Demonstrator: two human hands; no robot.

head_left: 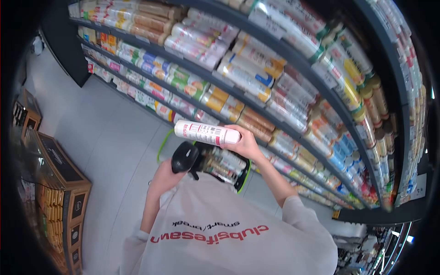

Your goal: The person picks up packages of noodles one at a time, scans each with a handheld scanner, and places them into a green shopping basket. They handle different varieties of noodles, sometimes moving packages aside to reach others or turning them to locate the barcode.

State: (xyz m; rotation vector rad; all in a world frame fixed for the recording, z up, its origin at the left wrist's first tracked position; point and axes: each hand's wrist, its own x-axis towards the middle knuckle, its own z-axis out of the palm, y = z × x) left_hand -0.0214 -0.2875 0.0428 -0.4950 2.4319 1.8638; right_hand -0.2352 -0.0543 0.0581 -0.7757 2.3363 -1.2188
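A white cylindrical package (pixel 201 132) with red and dark print and a barcode lies across the middle of the view, its right end in my right hand (pixel 244 144). My left hand (pixel 166 174) is wrapped round a black handheld scanner (pixel 184 156), just below the package's left end. Beneath both hands is a basket with a bright green rim (pixel 248 176), partly hidden by the hands and my shirt. Several packages (pixel 224 162) lie inside it.
Long dark shelves (pixel 261 110) full of packaged goods run from upper left to lower right. A wooden display stand (pixel 68 192) with yellow packs is at the left. Grey tiled floor (pixel 110 133) lies between them.
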